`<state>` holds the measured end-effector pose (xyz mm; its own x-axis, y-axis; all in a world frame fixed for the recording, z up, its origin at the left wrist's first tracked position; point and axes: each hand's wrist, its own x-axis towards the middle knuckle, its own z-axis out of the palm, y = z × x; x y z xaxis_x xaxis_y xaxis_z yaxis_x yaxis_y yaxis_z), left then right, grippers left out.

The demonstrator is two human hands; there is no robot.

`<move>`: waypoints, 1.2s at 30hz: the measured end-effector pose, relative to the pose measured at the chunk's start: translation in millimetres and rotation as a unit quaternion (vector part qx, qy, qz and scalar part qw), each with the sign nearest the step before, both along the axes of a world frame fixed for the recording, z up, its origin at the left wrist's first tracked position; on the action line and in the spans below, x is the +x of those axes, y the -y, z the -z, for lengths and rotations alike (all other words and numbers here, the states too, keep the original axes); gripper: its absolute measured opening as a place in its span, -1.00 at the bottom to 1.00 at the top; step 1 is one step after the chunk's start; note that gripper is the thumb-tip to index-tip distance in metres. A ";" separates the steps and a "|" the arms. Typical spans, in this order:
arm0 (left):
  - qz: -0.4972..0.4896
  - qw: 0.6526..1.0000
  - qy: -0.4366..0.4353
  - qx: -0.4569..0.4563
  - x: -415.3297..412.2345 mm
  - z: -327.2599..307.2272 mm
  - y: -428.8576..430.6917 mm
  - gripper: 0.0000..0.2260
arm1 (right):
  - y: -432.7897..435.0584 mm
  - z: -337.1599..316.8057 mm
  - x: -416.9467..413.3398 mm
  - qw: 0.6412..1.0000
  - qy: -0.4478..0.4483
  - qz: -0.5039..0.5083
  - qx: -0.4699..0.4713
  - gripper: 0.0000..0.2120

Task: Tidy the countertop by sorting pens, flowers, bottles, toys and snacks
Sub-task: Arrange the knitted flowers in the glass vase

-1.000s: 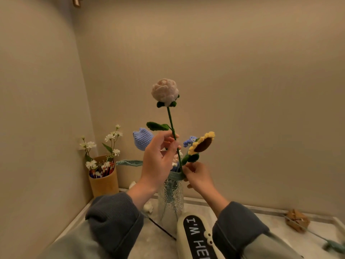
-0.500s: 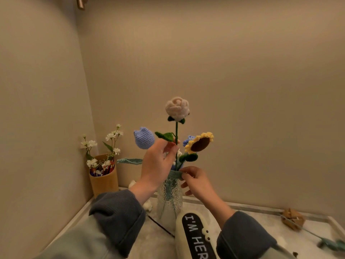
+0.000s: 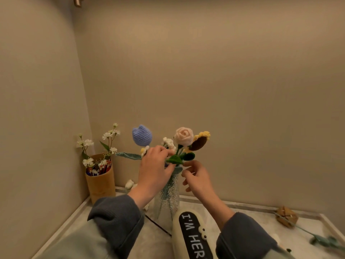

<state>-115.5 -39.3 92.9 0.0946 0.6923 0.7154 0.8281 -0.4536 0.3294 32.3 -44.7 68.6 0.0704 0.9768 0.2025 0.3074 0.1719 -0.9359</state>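
Note:
A ribbed glass vase (image 3: 165,195) stands on the counter in the corner. It holds a blue crochet tulip (image 3: 141,135), a sunflower (image 3: 200,141), small white blossoms (image 3: 168,142) and a pink crochet rose (image 3: 183,136). My left hand (image 3: 155,170) pinches the rose's stem just below its green leaf (image 3: 174,159), right above the vase mouth. My right hand (image 3: 197,177) hovers beside the vase neck with its fingers loosely spread, fingertips close to the rim.
A bamboo cup (image 3: 101,184) with pens and white sprigs stands against the left wall. A cream pouch (image 3: 192,238) lettered "I'M HERE" lies in front of the vase. A brown object (image 3: 286,216) and a loose green-stemmed flower (image 3: 324,240) lie at the right.
The pink rose has come down from high above the vase until its head sits level with the other blooms. My right hand has loosened from the vase neck.

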 end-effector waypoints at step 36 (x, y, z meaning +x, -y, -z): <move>0.188 0.956 0.028 0.224 23.8 -4.3 24.3 -0.50 | 17.2 19.6 10.9 0.998 -0.028 0.052 0.027 -0.81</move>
<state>-91.7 -63.6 97.2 0.2281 0.2394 0.9438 0.5657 -0.8215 0.0716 43.2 -61.9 49.0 0.1834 0.9513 0.2477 0.2728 0.1928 -0.9425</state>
